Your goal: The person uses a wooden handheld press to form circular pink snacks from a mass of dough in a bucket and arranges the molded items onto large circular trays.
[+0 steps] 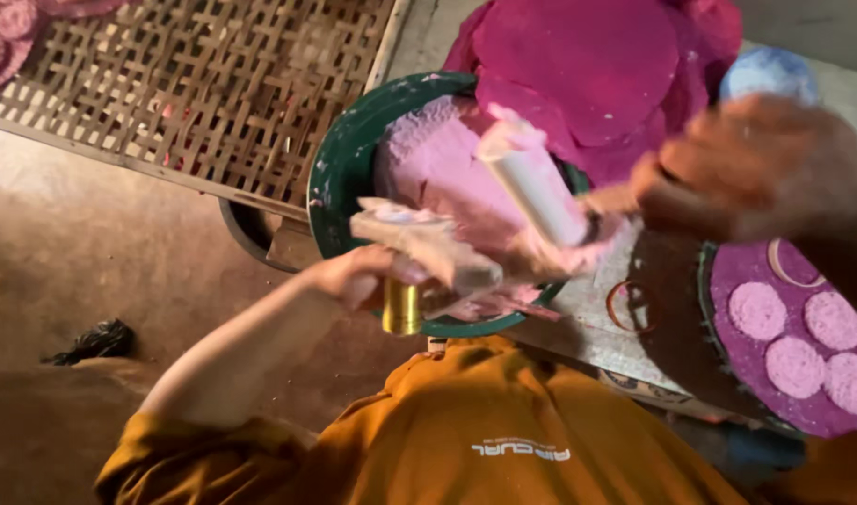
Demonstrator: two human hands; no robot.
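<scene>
Head view, looking down past an orange shirt (503,440).

Left hand (358,276): closed around a dough-caked tool (428,245) with a shiny brass-coloured cylinder (401,307) showing below the grip; the tool's upper part is smeared pale pink and lies tilted over the rim of the bowl.

Right hand (756,168): blurred, raised near the far side of the bowl. Whether its fingers are clenched or loose cannot be told; it appears to meet the far end of a white roller (531,192), but the contact is unclear.

Green bowl (340,168): round, spattered, holding a mound of pale pink dough (433,164). The roller lies slanted across this mound.

Handling note, as a judgement: the dough looks soft, damp and sticky, likely to cling to fingers and tear if pinched thin; best scooped from beneath in a lump. The roller looks stiff and light but slick with paste, so a hold near its cleaner end would be surer. The brass cylinder seems the firmest, cleanest place to grasp the tool.

Also present:
- Stack of large magenta discs (588,65) beyond the bowl.
- Tray (728,281) at right, lined magenta, carrying small pink rounds (795,365).
- Woven bamboo rack (204,84) at upper left.
- Rubber band (627,304) on the surface between bowl and tray.
- Dark scrap (96,341) on the floor at left.
</scene>
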